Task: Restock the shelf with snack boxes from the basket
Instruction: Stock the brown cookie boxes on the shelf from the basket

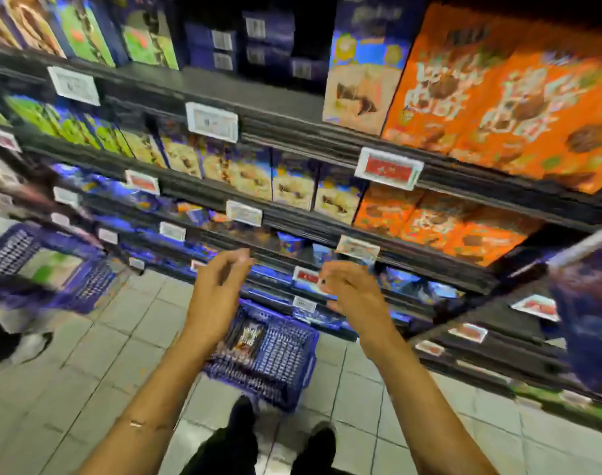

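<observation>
i see my left hand (pixel 221 286) and right hand (pixel 354 293) empty, fingers (pixel 236 261) loosely curled and apart, above the blue basket (pixel 289 358) on the floor (pixel 87 358) beside the shelf (pixel 310 226); snack boxes (pixel 248 337) lie inside it.

Price tags (pixel 212 121) an unreadable blur (box lettering (pixel 440 84) likewise); basket (pixel 282 354) partly behind the left forearm (pixel 176 365).

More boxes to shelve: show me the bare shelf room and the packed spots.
Bare shelf front between the green boxes and the tall blue box, with dark boxes set back behind it. Bare floor tiles left of the basket. Crowded: orange boxes fill the right, edge to edge.
</observation>
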Motion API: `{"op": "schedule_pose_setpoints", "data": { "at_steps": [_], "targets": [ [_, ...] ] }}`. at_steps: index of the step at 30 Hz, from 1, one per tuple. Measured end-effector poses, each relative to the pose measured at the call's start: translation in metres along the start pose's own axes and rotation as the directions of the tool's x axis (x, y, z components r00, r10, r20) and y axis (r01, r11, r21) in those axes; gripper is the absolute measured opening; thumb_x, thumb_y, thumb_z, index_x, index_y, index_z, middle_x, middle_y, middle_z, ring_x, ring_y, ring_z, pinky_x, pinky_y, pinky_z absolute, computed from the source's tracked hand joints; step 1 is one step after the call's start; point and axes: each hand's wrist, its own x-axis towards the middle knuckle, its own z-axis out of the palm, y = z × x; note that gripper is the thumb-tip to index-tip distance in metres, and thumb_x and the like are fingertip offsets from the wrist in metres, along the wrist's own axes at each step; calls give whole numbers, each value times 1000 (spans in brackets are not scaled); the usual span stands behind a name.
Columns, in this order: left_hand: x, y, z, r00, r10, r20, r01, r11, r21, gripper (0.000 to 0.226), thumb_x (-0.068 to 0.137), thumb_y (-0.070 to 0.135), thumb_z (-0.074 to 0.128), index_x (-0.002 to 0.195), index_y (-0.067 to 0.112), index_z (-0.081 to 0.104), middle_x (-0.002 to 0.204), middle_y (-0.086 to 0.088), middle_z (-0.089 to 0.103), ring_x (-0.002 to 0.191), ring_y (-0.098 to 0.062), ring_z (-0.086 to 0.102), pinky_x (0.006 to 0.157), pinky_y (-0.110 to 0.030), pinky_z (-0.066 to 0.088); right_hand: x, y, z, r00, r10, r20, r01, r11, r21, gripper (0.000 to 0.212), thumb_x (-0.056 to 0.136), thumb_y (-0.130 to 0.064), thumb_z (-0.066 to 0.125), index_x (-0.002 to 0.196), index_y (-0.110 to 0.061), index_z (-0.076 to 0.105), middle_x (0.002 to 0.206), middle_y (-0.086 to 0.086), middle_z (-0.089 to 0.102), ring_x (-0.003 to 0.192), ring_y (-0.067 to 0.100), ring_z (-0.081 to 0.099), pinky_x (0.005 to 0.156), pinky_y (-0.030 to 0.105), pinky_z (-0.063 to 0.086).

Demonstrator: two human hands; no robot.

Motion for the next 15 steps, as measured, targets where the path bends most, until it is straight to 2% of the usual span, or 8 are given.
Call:
{"op": "schedule_pose_setpoints", "data": {
  "at_steps": [2, 4, 5, 7, 9, 10, 12, 15],
  "targets": [
    [1, -44, -12, 982, -188, -31, 187, 982, -28, 23, 110, 20, 55, 104, 6, 73, 109, -21, 78, 105, -32, 72, 98, -37, 55, 8, 40, 18, 986, 165, 23, -164, 985, -47, 20, 101, -19, 60, 108, -1, 66, 119, 31, 64, 114, 49, 58, 89, 51, 54],
    [5, -82, -25, 938, -343, -41, 341, 938, -64, 28, 111, 24, 54, 94, 11, 72, 110, -29, 76, 101, -36, 72, 96, -43, 54, 16, 70, 40, 958, 285, 24, -282, 956, -77, 26, 102, -20, 59, 108, 5, 64, 113, 33, 64, 105, 48, 63, 71, 35, 54],
    [8, -101, -32, 915, -402, -35, 399, 914, -73, 29, 111, 25, 54, 91, 14, 71, 110, -30, 75, 104, -40, 73, 97, -46, 53, 20, 83, 52, 940, 342, 15, -340, 938, -75, 22, 101, -21, 60, 105, 0, 65, 107, 28, 67, 98, 40, 68, 68, 31, 51],
    [16, -136, -47, 875, -483, -22, 480, 874, -80, 29, 111, 26, 53, 90, 17, 71, 104, -24, 77, 106, -42, 73, 98, -49, 54, 27, 110, 78, 899, 438, -6, -438, 897, -58, 12, 101, -23, 60, 97, -12, 62, 96, 13, 65, 86, 25, 64, 76, 37, 49],
    [27, -168, -63, 832, -554, -35, 549, 830, -97, 30, 111, 27, 55, 90, 15, 72, 90, -13, 78, 94, -33, 74, 89, -42, 59, 39, 139, 106, 854, 519, -35, -520, 852, -59, 12, 101, -25, 60, 93, -16, 59, 90, 11, 60, 85, 24, 57, 76, 37, 44],
    [33, -184, -70, 810, -585, -43, 580, 810, -90, 30, 110, 28, 55, 90, 14, 72, 80, -4, 78, 84, -28, 73, 78, -32, 62, 44, 153, 120, 833, 551, -47, -553, 830, -76, 12, 102, -26, 59, 94, -17, 58, 91, 13, 57, 85, 24, 55, 75, 35, 42],
    [48, -214, -86, 772, -634, -41, 628, 772, -98, 31, 110, 30, 55, 88, 13, 69, 64, 8, 75, 68, -18, 69, 53, -16, 53, 55, 178, 150, 789, 610, -67, -614, 785, -82, 14, 102, -27, 58, 91, -19, 58, 93, 16, 56, 81, 24, 55, 70, 32, 41],
    [69, -261, -105, 724, -690, 9, 686, 718, -116, 33, 111, 35, 52, 92, 15, 69, 77, 1, 77, 58, -9, 73, 45, -13, 49, 80, 222, 195, 725, 686, -63, -689, 720, -81, 18, 100, -36, 58, 96, -20, 63, 104, 14, 68, 97, 28, 69, 86, 41, 56]
  ]
}}
